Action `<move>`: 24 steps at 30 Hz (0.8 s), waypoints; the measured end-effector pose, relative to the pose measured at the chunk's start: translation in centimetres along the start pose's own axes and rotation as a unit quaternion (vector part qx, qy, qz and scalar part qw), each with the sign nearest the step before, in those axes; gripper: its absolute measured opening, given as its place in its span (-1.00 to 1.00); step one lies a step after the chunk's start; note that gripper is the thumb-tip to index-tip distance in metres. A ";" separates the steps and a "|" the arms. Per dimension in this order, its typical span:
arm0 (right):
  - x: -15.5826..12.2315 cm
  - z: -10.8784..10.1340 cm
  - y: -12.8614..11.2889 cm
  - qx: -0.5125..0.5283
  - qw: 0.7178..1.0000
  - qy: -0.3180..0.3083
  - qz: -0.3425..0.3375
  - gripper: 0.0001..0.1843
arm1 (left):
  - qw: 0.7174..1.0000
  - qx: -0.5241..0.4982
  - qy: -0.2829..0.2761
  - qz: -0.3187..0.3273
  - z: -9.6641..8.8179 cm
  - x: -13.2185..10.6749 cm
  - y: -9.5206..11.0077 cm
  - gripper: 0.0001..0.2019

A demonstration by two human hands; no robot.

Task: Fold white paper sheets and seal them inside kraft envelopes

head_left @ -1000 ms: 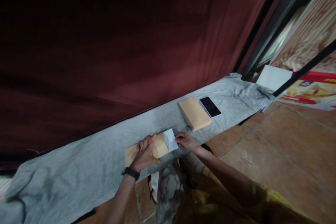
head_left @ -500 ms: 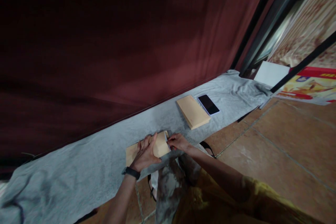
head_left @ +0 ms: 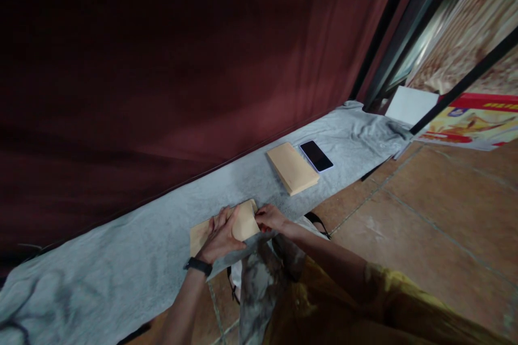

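A tan paper envelope [head_left: 245,221] lies on the grey cloth in front of me, its right end raised and parted. My left hand [head_left: 222,234] spans it, fingers toward the far edge and thumb at the near side, gripping it. At the parted right end is my right hand [head_left: 270,219], its fingers bent and closed, with the tips partly inside the opening. What those fingertips hold, if anything, is hidden. Another flat tan piece [head_left: 198,236] shows under and left of my left hand. Farther right lies a stack of tan envelopes [head_left: 293,167], beside a phone [head_left: 316,156].
The grey cloth [head_left: 133,248] covers a long narrow surface against a dark red panel [head_left: 226,97]. A dark metal bar [head_left: 457,89] slants at the right, before a red and yellow printed box [head_left: 473,121] and a white panel [head_left: 413,103]. Tiled floor [head_left: 404,226] lies below.
My right fingers sit a little deeper at the envelope's opening, and the white edge seen there is now mostly hidden. The whole view has shifted slightly; my left hand keeps its hold.
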State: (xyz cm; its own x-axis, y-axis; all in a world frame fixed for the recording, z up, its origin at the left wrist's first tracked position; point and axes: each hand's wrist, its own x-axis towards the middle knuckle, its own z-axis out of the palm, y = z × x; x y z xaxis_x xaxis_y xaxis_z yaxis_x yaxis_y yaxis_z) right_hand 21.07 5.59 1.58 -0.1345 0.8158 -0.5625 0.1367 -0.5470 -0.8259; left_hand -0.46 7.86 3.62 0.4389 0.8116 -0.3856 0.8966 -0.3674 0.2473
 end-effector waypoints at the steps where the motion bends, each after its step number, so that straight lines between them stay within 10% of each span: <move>1: -0.2 -0.1 -0.2 0.005 1.000 -0.005 0.003 -0.79 | 1.000 0.001 -0.002 -0.001 0.1 0.0 0.0 0.22; 11: -0.8 -0.2 -1.2 0.026 0.998 -0.028 0.045 -0.83 | 1.000 0.003 0.012 0.022 0.7 -0.5 -0.5 0.05; 24: -2.6 0.5 0.5 -0.264 0.957 0.083 -0.090 -0.75 | 0.963 0.088 0.226 0.120 6.9 -2.7 0.9 -0.29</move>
State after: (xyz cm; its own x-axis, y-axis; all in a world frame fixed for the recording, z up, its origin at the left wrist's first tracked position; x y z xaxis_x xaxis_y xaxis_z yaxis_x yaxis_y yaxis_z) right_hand 20.98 3.14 2.63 -0.0515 0.9304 -0.3630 0.6092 -0.2587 -0.7496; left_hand -0.44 2.15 -1.27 0.5993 0.7942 0.1004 0.7866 -0.6075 0.1104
